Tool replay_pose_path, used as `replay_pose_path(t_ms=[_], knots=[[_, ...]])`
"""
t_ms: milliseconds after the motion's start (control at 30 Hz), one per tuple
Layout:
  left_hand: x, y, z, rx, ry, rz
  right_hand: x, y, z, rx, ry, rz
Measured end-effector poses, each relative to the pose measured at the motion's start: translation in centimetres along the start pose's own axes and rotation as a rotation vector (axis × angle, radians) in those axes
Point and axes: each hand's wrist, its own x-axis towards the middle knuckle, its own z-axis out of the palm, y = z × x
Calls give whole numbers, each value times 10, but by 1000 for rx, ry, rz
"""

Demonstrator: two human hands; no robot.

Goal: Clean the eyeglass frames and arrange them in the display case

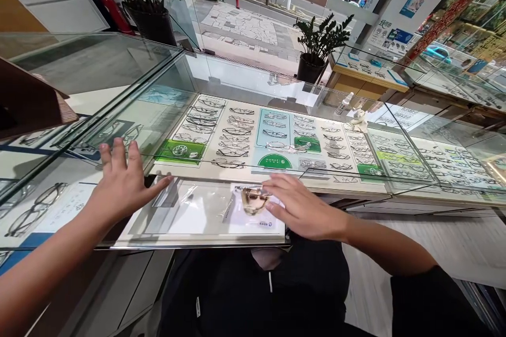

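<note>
A left hand (124, 184), fingers spread apart and empty, is poised at the glass-topped surface (221, 172) while a right hand (296, 206), fingers loosely bent, is at the edge of a tinted lens (255, 202) on a white card (263, 224) in the front tray (177, 238); whether it grips cannot be told. A light rim hold should prevent smudges.

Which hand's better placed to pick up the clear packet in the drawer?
Right hand, likely: it's right at the packet, in the drawer's right end. The left hand is spread at the opposite end, farther from the packet.
</note>
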Motion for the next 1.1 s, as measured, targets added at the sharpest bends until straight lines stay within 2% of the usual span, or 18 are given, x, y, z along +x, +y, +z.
replay_pose_path(t_ms=[100, 200, 333, 433, 567, 667, 767, 833, 867, 900, 1000, 1100], knots=[[0, -2, 3, 8, 16, 7, 12, 11, -36, -116, 114, 51], [0, -3, 3, 13, 11, 6, 42, 46, -57, -283, 203, 107], [1, -1, 0, 8, -7, -10, 82, 92, -65, -426, 202, 145], [1, 1, -3, 1, -23, -24, 98, 110, -59, -466, 180, 184], [2, 2, -2, 4, -42, -35, 103, 117, -47, -502, 161, 216], [2, 3, -4, 4, -39, -28, 100, 117, -47, -492, 157, 220], [1, 10, -14, 13, 82, -4, 92, 128, -57, -437, 238, 192], [0, 20, -22, 39, 170, 53, 83, 148, -69, -407, 346, 220], [-1, 28, -25, 53, 149, 118, 77, 161, -75, -404, 400, 262], [-2, 38, -26, 63, 70, 207, 71, 176, -80, -411, 442, 319], [-4, 80, -16, 55, -317, 478, 52, 222, -86, -460, 481, 493], [1, 136, 13, -49, -428, 579, 38, 255, -81, -472, 480, 588]])
